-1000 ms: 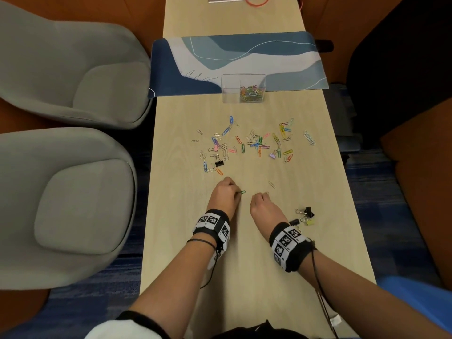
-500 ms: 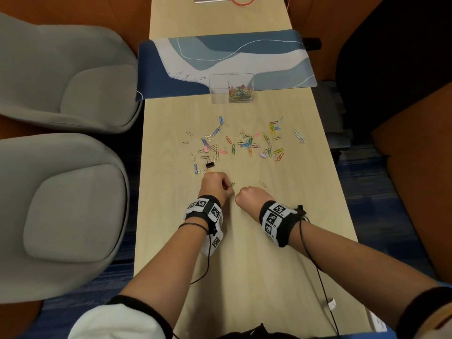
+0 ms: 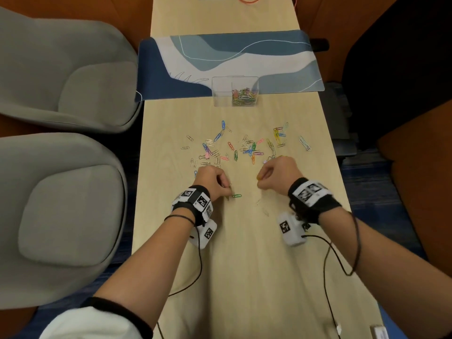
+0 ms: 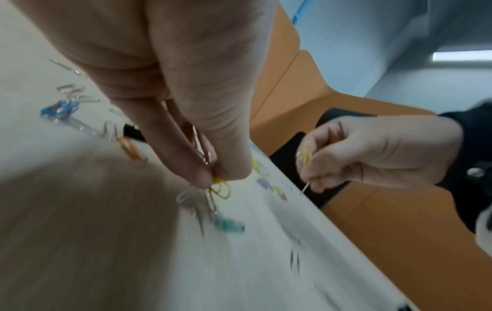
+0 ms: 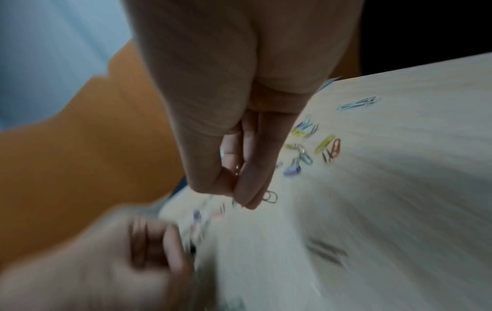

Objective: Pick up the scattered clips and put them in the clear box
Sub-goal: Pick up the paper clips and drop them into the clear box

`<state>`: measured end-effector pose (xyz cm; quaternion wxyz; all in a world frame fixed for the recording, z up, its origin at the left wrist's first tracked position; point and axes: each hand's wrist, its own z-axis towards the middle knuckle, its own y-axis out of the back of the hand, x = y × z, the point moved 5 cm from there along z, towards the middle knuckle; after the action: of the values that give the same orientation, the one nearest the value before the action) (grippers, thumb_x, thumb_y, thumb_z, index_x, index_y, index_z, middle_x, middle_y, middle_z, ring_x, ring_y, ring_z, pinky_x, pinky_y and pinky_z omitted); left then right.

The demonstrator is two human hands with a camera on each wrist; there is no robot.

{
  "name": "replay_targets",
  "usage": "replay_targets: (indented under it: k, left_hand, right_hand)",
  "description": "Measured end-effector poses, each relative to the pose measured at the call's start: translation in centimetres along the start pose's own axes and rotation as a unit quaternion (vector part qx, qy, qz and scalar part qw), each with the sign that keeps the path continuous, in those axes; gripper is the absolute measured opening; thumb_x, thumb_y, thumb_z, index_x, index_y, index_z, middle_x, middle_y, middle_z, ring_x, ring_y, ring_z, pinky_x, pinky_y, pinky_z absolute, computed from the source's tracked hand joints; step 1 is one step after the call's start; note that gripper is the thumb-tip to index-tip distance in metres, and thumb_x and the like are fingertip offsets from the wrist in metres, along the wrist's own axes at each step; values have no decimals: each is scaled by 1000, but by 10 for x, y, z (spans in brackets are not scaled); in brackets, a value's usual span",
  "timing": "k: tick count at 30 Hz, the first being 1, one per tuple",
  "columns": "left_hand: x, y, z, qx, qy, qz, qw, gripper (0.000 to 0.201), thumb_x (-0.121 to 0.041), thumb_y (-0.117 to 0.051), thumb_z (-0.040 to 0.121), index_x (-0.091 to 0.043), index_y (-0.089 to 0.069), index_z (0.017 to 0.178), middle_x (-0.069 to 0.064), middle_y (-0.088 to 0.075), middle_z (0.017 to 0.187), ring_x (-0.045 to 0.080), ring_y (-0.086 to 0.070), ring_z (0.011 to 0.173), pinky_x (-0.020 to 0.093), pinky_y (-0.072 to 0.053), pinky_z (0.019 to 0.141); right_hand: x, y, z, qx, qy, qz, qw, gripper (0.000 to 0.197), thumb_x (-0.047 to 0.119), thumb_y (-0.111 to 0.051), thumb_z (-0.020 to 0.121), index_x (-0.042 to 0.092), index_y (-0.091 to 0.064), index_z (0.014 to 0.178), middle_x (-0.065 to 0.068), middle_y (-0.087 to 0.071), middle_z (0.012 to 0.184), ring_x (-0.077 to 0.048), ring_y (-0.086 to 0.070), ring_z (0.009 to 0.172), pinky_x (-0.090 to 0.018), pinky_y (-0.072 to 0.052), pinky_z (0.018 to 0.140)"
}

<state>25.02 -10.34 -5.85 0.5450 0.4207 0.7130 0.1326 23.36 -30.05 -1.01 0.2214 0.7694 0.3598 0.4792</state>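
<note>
Many coloured and silver paper clips (image 3: 234, 149) lie scattered across the middle of the wooden table (image 3: 244, 265). The clear box (image 3: 221, 91) stands at the mat's near edge, with a heap of clips in its right compartment. My left hand (image 3: 228, 190) pinches a small bunch of clips (image 4: 221, 189), yellow and silver, just above the table beside a green clip (image 3: 236, 196). My right hand (image 3: 259, 178) is raised, fingers curled, pinching a yellow clip (image 4: 307, 155). In the right wrist view the right hand (image 5: 237, 193) is closed over a silver clip (image 5: 270, 196). Both wrist views are blurred.
A blue patterned desk mat (image 3: 220, 59) covers the far part of the table. Two grey armchairs (image 3: 66, 192) stand along the left edge. Orange panels and dark floor lie to the right. Wrist camera cables (image 3: 342, 265) trail over the near table.
My right hand has lifted off the table beside the left hand and moved right and forward toward the scattered clips. The left hand stays by the green clip.
</note>
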Motion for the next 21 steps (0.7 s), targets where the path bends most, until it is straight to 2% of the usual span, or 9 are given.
replay_targets:
  k: [2, 5, 7, 9, 11, 14, 18, 21]
  left_hand:
    - [-6, 14, 8, -30, -9, -37, 999, 14, -6, -82, 59, -13, -69, 60, -5, -68, 61, 5, -59, 57, 20, -50, 60]
    - [-30, 44, 29, -83, -44, -102, 990, 13, -2, -79, 61, -10, -70, 61, -2, -68, 59, 4, -57, 53, 21, -52, 56]
    - [-51, 68, 49, -116, -61, -148, 980, 11, 1, -78, 63, -7, -70, 63, 3, -68, 61, 5, -56, 51, 20, -51, 53]
    - [-69, 90, 73, -156, -78, -164, 971, 11, 0, -77, 63, -8, -71, 68, 4, -69, 64, 7, -56, 53, 20, -53, 55]
    - [-84, 108, 101, -187, -91, -182, 961, 19, 1, -74, 64, -10, -73, 79, 4, -69, 66, 7, -55, 54, 18, -53, 59]
    - [-97, 123, 140, -234, -96, -204, 946, 31, -1, -71, 69, -12, -74, 98, -1, -68, 67, 4, -53, 53, 12, -51, 61]
    - [-109, 133, 177, -312, -111, -184, 925, 22, -5, -68, 71, -12, -79, 88, -3, -69, 66, 0, -56, 53, 7, -46, 63]
    - [-113, 128, 200, -320, -120, -191, 920, 18, -6, -68, 71, -13, -78, 85, -4, -69, 67, 0, -57, 55, 8, -48, 65]
  right_hand:
    - [-2, 35, 7, -48, -23, 115, 992, 11, 7, -79, 62, 13, -74, 70, -1, -72, 68, -12, -68, 65, -30, -60, 76]
    - [7, 83, 30, -103, -17, 258, 960, 14, 0, -79, 65, 10, -72, 71, -13, -74, 73, -25, -73, 71, -36, -60, 76]
    - [17, 113, 52, -140, -5, 329, 934, 14, -4, -78, 66, 5, -70, 74, -18, -73, 75, -28, -73, 71, -37, -60, 76]
    - [26, 136, 79, -178, 7, 370, 912, 15, -7, -76, 66, 4, -68, 72, -18, -71, 75, -30, -73, 70, -39, -60, 76]
    - [32, 149, 107, -206, 14, 392, 896, 17, -6, -76, 63, 9, -67, 65, -15, -70, 72, -32, -72, 70, -43, -60, 76]
    - [37, 150, 142, -229, 13, 391, 891, 14, 4, -78, 56, 14, -69, 59, -13, -71, 70, -34, -73, 74, -44, -60, 75]
    - [35, 138, 175, -235, 15, 382, 894, 13, 6, -77, 56, 15, -69, 58, -12, -73, 70, -28, -73, 69, -40, -61, 72]
    - [30, 133, 189, -247, 19, 343, 906, 13, 7, -77, 58, 18, -70, 60, -9, -73, 68, -25, -73, 68, -38, -61, 71]
